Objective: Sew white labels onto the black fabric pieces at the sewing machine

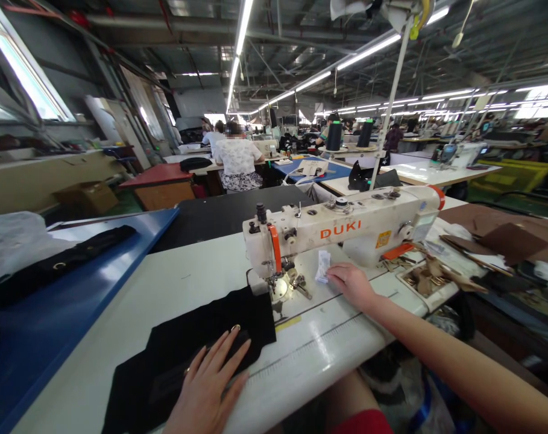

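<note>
While the black fabric panel [183, 328] lies flat on the white table [183, 271], its long axis runs diagonally from your near left toward the needle area, its squared far end pointing at the presser foot and its near end partly hidden. Your left hand [213, 383] rests open upon it, fingers extended and slightly spread, gripping nothing. Your right hand [352, 286] is nearly closed, fingertips touching the edge of a small white packet [323, 266] on the machine bed, long axis pointing away from you; whether they pinch it you cannot tell. Above stands the sewing machine [359, 223], lettered DUKI. Beyond lie a parts tray [413, 293], right, and a blue table [75, 337], left.
</note>
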Tool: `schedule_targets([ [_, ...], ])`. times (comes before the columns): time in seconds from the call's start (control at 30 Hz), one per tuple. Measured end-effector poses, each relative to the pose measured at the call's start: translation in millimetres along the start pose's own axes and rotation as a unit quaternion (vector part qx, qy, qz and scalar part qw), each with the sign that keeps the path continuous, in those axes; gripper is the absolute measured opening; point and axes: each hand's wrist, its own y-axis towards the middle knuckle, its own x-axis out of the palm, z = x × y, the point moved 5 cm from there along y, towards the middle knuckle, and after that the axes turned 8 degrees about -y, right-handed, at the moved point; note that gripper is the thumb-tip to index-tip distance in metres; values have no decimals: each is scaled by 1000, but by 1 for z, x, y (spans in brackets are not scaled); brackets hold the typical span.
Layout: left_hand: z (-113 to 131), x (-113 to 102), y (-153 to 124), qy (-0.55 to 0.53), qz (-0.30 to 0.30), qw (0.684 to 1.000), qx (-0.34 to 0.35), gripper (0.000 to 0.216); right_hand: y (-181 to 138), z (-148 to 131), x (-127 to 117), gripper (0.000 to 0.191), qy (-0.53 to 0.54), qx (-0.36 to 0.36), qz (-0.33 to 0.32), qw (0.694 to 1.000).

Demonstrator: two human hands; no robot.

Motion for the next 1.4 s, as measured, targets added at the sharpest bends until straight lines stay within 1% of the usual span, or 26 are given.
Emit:
schedule_targets([
  [0.1, -7, 10, -3, 3, 7, 1000, 10, 49, 6, 7, -5, 16, 13, 50, 28, 998],
  [0.2, -10, 12, -3, 1, 27, 999, 19, 50, 11, 19, -8, 15, 39, 121, 66, 990],
  [0.33, -8, 0, 1, -9, 69, 997, 36, 52, 19, 35, -6, 28, 95, 198, 104, 970],
  [0.43, -2, -15, 4, -37, 103, 993, 48, 49, 25, 39, -8, 38, 137, 224, 130, 956],
  [0.53, 9, -28, 7, -117, 115, 986, 36, 44, 23, 30, -19, 42, 164, 221, 154, 949],
  [0.6, 22, -34, 12, -218, 93, 971, -17, 41, 14, 13, -30, 40, 173, 210, 167, 948],
  [0.63, 29, -36, 15, -284, 80, 954, -59, 42, 8, 1, -35, 37, 171, 196, 171, 950],
  [0.67, 38, -37, 19, -360, 63, 924, -110, 43, 0, -15, -38, 33, 166, 176, 171, 955],
  [0.7, 48, -37, 24, -444, 53, 879, -164, 46, -9, -34, -40, 27, 158, 145, 166, 962],
  [0.73, 59, -34, 29, -533, 32, 818, -215, 51, -17, -58, -39, 24, 125, 79, 149, 978],
  [0.77, 71, -29, 35, -624, 1, 738, -258, 54, -26, -83, -35, 23, 91, 13, 125, 988],
  [0.8, 82, -24, 41, -700, -24, 651, -293, 56, -35, -107, -27, 24, 62, -45, 90, 993],
  [0.83, 92, -20, 45, -751, -51, 578, -316, 54, -44, -130, -17, 25, 39, -93, 56, 993],
  [0.87, 96, -16, 49, -781, -66, 524, -333, 50, -53, -149, -7, 26, 24, -128, 32, 991],
  [0.9, 96, -14, 51, -791, -73, 498, -348, 44, -59, -166, 1, 27, 16, -152, 19, 988],
  [0.93, 91, -12, 51, -784, -74, 500, -361, 39, -64, -179, 8, 28, 20, -165, 8, 986],
  [0.97, 81, -11, 50, -764, -68, 520, -375, 37, -67, -188, 14, 27, 35, -175, -5, 984],
  [1.03, 57, -14, 45, -706, -66, 585, -395, 38, -67, -197, 20, 21, 91, -178, -37, 979],
  [1.07, 46, -17, 43, -673, -82, 620, -394, 38, -65, -196, 21, 17, 123, -165, -50, 977],
  [1.1, 36, -21, 41, -642, -104, 653, -387, 39, -60, -191, 22, 15, 153, -138, -57, 977],
  [1.13, 29, -25, 40, -613, -132, 683, -376, 39, -54, -184, 23, 14, 178, -94, -59, 978],
  [1.2, 19, -31, 42, -562, -189, 725, -350, 39, -40, -163, 30, 25, 217, 18, -69, 974],
  [1.23, 17, -33, 44, -543, -209, 740, -338, 38, -34, -154, 37, 30, 241, 67, -88, 964],
  [1.27, 17, -35, 47, -530, -221, 749, -331, 37, -29, -147, 46, 30, 271, 106, -121, 949],
  [1.37, 19, -35, 59, -515, -241, 756, -325, 35, -20, -135, 74, 6, 367, 189, -223, 883],
  [1.4, 18, -34, 62, -513, -242, 756, -325, 35, -19, -133, 81, 7, 393, 214, -240, 861],
])
